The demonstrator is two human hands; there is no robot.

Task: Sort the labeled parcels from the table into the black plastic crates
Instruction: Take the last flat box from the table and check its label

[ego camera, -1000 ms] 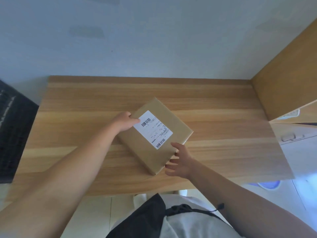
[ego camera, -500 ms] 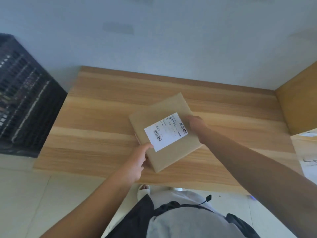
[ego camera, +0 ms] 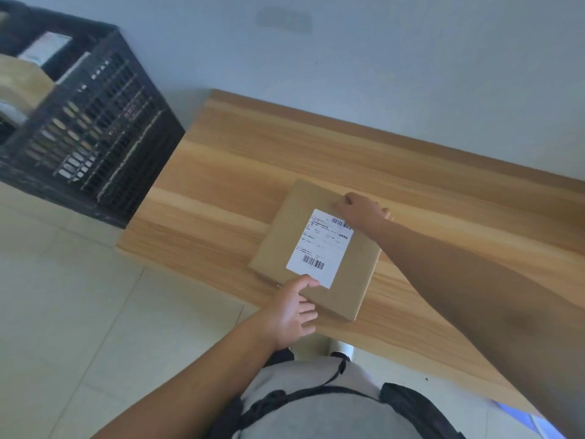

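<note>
- Parcel [ego camera: 319, 248], flat brown, label [ego camera: 319, 247] facing up, is seen on the tabletop [ego camera: 221, 172] near its front edge, at about 4 o'clock of the frame.
- Parcel's near edge at 7 o'clock is pinched by the left hand [ego camera: 292, 313]: thumb on top by the label corner, fingers curled under the edge.
- Parcel's far corner at 1 o'clock is gripped by the right hand [ego camera: 362, 210], fingers curled over the edge.
- Whether the parcel is lifted off the wood cannot be told.
- Black crate [ego camera: 91, 128] is seen on the floor [ego camera: 63, 312] at 10 o'clock, just beside the tabletop's left end; boxes [ego camera: 22, 80] are held inside, blurred.
</note>
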